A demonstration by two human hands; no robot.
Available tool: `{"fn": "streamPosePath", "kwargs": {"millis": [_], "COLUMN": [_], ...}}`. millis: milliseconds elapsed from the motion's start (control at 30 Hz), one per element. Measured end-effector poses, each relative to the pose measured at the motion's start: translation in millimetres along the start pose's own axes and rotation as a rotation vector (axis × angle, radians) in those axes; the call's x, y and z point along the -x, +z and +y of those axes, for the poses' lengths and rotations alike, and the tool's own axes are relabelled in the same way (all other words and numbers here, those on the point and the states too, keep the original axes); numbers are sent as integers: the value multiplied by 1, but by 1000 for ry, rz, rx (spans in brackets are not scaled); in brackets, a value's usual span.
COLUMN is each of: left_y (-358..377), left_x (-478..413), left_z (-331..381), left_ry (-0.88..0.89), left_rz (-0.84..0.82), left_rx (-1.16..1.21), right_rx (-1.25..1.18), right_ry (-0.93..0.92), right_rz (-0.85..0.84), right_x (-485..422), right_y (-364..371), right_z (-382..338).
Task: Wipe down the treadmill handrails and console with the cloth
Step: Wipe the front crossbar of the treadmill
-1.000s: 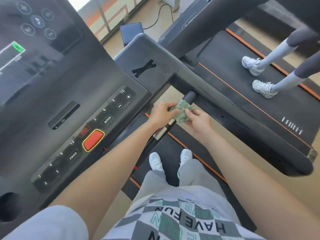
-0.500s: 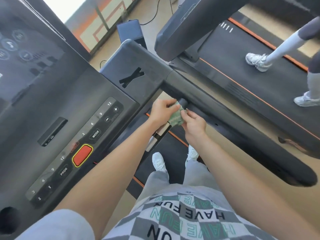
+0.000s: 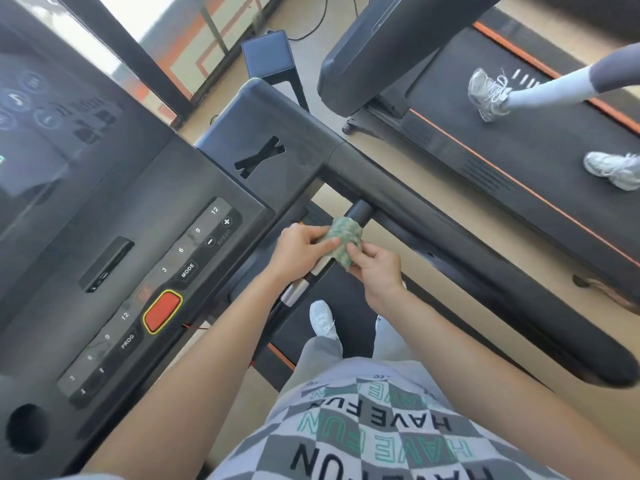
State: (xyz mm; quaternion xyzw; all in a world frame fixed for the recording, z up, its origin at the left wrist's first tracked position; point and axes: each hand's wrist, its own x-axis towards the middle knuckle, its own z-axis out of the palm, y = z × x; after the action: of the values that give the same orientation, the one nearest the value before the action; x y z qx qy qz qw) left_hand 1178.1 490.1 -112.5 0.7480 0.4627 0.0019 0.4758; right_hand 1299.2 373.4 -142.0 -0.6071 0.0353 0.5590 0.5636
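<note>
Left hand (image 3: 300, 250) and right hand (image 3: 378, 271) fingers pinch crumpled green cloth (image 3: 343, 241) around cylindrical black grip bar (image 3: 360, 211), beside matte console (image 3: 166, 195).

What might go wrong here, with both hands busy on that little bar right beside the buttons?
1. The left forearm passes near the red button and the speed keys in this view. A slip might press one while the person stands on the belt.
2. The left hand and right hand only pinch the small green cloth around the short grip bar. It might slip free and drop onto the belt.
</note>
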Motion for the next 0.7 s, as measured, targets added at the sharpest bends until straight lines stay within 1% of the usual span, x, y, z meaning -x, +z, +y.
{"fn": "streamPosePath", "kwargs": {"millis": [167, 267, 333, 400, 467, 600, 667, 700], "left_y": [10, 17, 19, 16, 9, -7, -12, -14], "left_x": [-24, -36, -41, -41, -36, -13, 1, 10], "left_z": [24, 33, 38, 39, 30, 3, -12, -19], "left_ry": [8, 36, 37, 31, 32, 59, 33, 13], "left_rz": [82, 142, 143, 105, 42, -18, -33, -48], "left_rx": [-7, 20, 31, 30, 21, -62, -101, -99], "right_rx": [-25, -89, -95, -84, -63, 21, 126, 225], "right_ry": [-72, -118, -160, -185, -180, -172, -178, -178], "right_rz": [136, 267, 330, 326, 287, 232, 187, 161], "right_x": [-12, -13, -13, -11, -7, 2, 6, 8], "right_y": [1, 8, 11, 13, 14, 12, 10, 9], "right_z": [-13, -25, -27, -24, -18, -4, -1, 1]}}
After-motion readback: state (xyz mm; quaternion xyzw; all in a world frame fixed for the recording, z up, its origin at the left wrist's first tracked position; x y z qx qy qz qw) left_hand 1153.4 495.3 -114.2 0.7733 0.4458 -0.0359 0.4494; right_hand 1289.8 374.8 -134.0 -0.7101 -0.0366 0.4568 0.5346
